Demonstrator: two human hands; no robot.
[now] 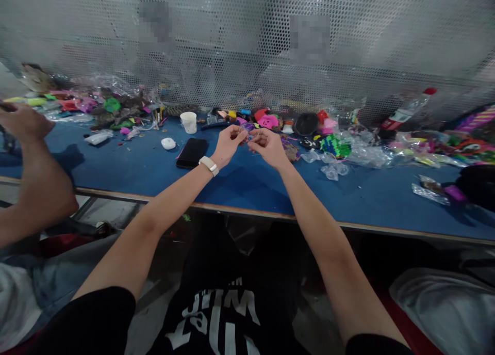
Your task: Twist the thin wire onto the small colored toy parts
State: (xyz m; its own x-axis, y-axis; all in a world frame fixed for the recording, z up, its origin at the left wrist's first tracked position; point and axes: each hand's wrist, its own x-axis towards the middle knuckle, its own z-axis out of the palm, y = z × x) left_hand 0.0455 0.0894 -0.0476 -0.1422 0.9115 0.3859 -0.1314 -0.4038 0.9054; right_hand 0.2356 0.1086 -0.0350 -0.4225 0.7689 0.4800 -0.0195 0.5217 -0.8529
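Both my arms reach out over a blue table (247, 184). My left hand (228, 143), with a white band on its wrist, and my right hand (268, 146) meet above the table. Together they pinch a small purple piece in clear wrapping (248, 129) between their fingertips. What the piece is exactly I cannot make out. A black phone (192, 152) lies on the table just left of my left wrist.
Colourful small toys and clear bags (336, 146) are heaped along the back by a perforated screen (247, 45). A white cup (188, 122), a white round item (168, 143) and a bottle (406, 110) stand there. Another person's arm (34, 179) is at far left.
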